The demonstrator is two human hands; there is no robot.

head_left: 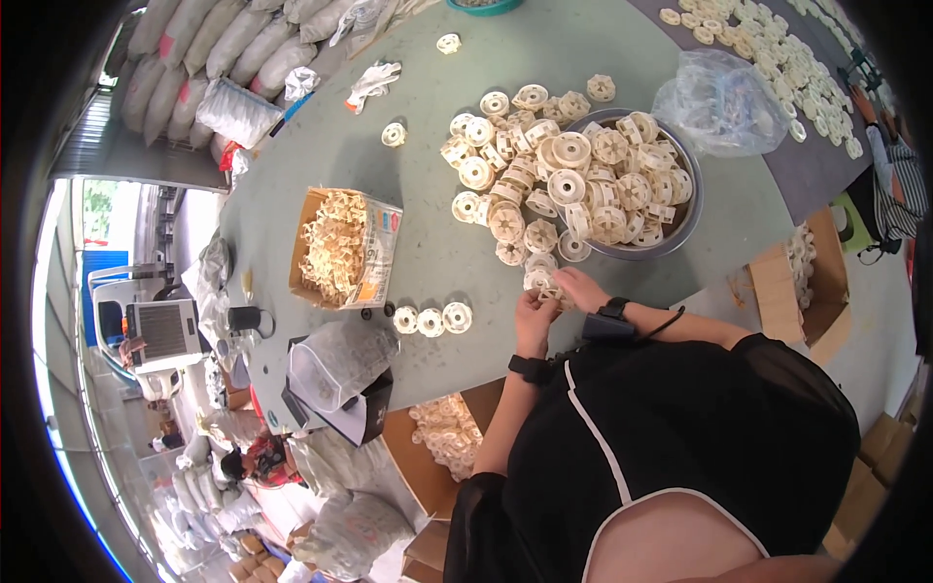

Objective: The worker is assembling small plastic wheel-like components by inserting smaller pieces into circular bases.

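Close in front of my body, my left hand [536, 319] and my right hand [583, 290] meet over a cream plastic wheel [546, 291]. The fingers of both are closed on it, and they partly hide it. Just beyond my fingertips lies the near end of a loose heap of similar cream wheels [506, 222]. To the right of that heap, a round metal basin [692, 209] is piled high with more of them. Three wheels [431, 323] stand in a row to the left of my hands.
A cardboard box [309, 223] of small cream plastic pieces stands on the green table [428, 117]. Nearer are a clear plastic tub [340, 364] and an open carton [413, 466] below the edge. A clear bag [719, 102] lies beyond the basin. Another person [899, 185] is at far right.
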